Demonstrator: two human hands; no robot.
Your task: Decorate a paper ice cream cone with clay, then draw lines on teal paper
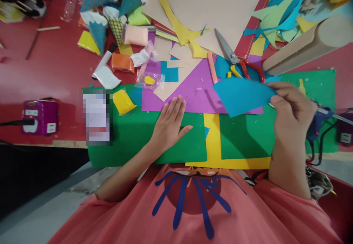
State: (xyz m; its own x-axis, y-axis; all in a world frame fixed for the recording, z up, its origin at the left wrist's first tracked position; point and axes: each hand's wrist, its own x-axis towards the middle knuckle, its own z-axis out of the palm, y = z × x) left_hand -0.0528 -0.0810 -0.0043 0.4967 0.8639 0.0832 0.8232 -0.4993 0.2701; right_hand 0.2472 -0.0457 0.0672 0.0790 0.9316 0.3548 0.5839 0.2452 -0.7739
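Note:
Between the thumb and fingers of my right hand [293, 104] is the corner of a blue paper piece [244, 96], curved along one side and raised over the table. My left hand [171, 122] lies flat, fingers stretched out, its fingertips on a purple sheet [190, 93] and its palm over a green sheet [132, 144]. Red-handled scissors [234, 58] rest with blades apart just beyond the blue piece, which overlaps part of that area. An orange marker-like stick [212, 67] lies beside them. Below the purple sheet runs a yellow strip [211, 141].
Blue and yellow paper cones [96, 28] with white scalloped tops stand at the back left, near several clay packets [122, 63]. A brown paper roll [303, 47] and paper scraps [275, 19] lie at right. A glue gun [320, 117] sits beside my right hand.

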